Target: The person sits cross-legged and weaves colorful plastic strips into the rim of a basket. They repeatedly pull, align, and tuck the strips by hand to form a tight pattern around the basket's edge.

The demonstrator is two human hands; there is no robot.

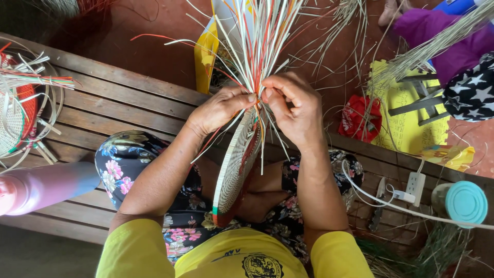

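Straw-pale, the round woven disc (234,172) with green and red edging stands on edge over your lap, just below both hands. Your left hand (221,108) and right hand (293,105) pinch its loose white, orange and red strands (260,41), which fan upward.

Round woven straw disc (234,170), cream with red and green edging, stands on edge over the lap; loose cream, red and orange strands (260,41) fan upward from its rim.

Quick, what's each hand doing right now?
Left hand: closed, pinching the straw strands.
Right hand: closed, pinching the same strands above the woven disc.
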